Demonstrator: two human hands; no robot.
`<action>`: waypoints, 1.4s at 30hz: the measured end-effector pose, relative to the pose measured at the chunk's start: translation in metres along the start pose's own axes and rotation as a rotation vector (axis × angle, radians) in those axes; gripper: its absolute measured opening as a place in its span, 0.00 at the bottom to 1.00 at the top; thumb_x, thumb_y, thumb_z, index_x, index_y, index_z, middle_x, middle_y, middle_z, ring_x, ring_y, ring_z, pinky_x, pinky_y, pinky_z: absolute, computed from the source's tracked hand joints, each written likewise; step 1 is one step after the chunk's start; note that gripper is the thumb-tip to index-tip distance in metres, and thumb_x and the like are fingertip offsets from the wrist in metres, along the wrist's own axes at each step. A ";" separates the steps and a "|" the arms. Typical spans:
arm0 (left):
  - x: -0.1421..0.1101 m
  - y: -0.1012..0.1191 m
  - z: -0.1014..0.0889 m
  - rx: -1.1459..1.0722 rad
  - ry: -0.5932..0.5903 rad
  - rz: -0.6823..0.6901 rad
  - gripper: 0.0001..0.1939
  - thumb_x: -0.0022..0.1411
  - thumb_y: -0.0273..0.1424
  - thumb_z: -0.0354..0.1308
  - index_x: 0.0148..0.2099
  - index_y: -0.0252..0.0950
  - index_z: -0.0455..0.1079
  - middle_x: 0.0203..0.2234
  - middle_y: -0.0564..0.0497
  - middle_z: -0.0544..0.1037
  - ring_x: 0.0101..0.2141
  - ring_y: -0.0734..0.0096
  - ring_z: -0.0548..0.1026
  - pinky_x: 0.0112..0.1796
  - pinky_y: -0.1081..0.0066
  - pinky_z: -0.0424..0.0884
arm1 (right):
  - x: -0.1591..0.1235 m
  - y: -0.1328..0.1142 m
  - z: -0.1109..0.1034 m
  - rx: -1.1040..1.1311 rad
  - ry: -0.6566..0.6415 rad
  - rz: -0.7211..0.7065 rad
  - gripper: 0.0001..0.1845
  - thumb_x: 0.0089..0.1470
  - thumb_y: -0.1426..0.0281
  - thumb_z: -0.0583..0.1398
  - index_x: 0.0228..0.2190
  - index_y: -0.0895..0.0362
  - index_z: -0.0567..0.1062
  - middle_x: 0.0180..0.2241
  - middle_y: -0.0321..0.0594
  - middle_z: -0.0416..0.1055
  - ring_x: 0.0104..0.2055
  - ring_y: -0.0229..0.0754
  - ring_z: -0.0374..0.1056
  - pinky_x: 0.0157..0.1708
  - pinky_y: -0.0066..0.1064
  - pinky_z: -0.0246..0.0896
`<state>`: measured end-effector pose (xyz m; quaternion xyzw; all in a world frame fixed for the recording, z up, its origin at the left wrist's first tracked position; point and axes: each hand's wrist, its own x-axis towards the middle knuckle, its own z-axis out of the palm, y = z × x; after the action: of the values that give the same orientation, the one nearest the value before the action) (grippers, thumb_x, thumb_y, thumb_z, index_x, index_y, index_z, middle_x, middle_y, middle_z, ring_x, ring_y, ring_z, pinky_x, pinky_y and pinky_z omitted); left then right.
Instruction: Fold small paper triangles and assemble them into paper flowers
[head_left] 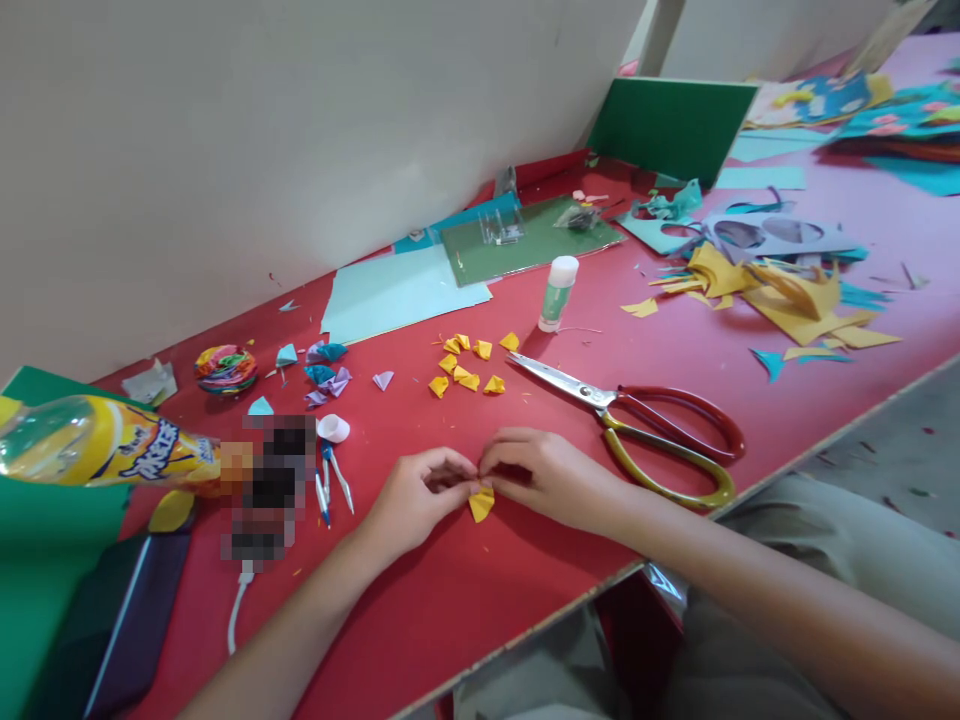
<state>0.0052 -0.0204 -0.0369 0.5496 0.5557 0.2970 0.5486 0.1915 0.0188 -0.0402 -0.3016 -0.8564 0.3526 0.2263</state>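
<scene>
Over the red table, my left hand (420, 500) and my right hand (544, 475) meet fingertip to fingertip. Both pinch the tip of a small yellow folded paper piece (482, 505), whose fan-like wide end points toward me. Beyond my hands lie several more yellow folded pieces (466, 379) in a loose group. Large scissors (600, 398) with red and olive handles rest just past my right hand, blades partly open. A glue stick (558, 293) with a white cap stands upright behind the scissors.
A yellow-labelled bottle (127, 440), a blurred-out device with a white cable (238, 610), a compass (330, 475) and blue and purple folded papers (326, 375) are on the left. Paper scraps (787, 290) cover the right side. The table's front edge (525, 640) runs close by.
</scene>
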 end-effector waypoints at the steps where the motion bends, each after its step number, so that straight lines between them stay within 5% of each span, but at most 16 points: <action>1: -0.001 0.001 0.000 0.043 -0.007 0.014 0.08 0.51 0.32 0.59 0.32 0.33 0.69 0.26 0.50 0.75 0.29 0.71 0.73 0.31 0.73 0.69 | 0.000 0.000 0.001 -0.034 -0.029 -0.026 0.05 0.52 0.74 0.56 0.30 0.57 0.72 0.30 0.39 0.69 0.33 0.37 0.64 0.32 0.26 0.58; 10: -0.005 0.009 -0.005 0.506 -0.010 0.223 0.06 0.51 0.30 0.58 0.33 0.37 0.73 0.30 0.51 0.72 0.28 0.74 0.69 0.29 0.75 0.65 | -0.003 0.000 -0.003 -0.223 -0.078 -0.072 0.05 0.51 0.73 0.57 0.28 0.57 0.73 0.32 0.40 0.66 0.34 0.37 0.63 0.34 0.27 0.57; 23: -0.003 0.001 -0.003 0.499 0.008 0.237 0.07 0.53 0.32 0.57 0.33 0.39 0.75 0.28 0.51 0.71 0.27 0.75 0.68 0.26 0.77 0.64 | -0.001 0.006 -0.008 -0.271 -0.129 -0.210 0.09 0.55 0.71 0.54 0.34 0.54 0.74 0.33 0.39 0.68 0.34 0.36 0.63 0.35 0.26 0.57; 29: -0.003 0.000 -0.005 0.542 -0.023 0.271 0.06 0.54 0.30 0.56 0.33 0.38 0.74 0.28 0.52 0.70 0.25 0.76 0.68 0.28 0.76 0.65 | -0.001 0.006 -0.011 -0.458 -0.196 -0.335 0.14 0.59 0.71 0.49 0.35 0.56 0.74 0.31 0.41 0.67 0.33 0.38 0.61 0.34 0.29 0.55; 42: -0.008 0.014 -0.008 0.875 -0.159 0.367 0.09 0.59 0.31 0.50 0.37 0.37 0.72 0.31 0.49 0.70 0.32 0.71 0.69 0.34 0.73 0.65 | -0.002 0.003 -0.020 -0.537 -0.228 -0.370 0.11 0.56 0.70 0.52 0.34 0.55 0.74 0.30 0.39 0.67 0.29 0.39 0.59 0.30 0.31 0.50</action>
<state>-0.0001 -0.0227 -0.0196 0.8390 0.4784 0.0843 0.2452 0.2059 0.0289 -0.0296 -0.1486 -0.9787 0.0991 0.1016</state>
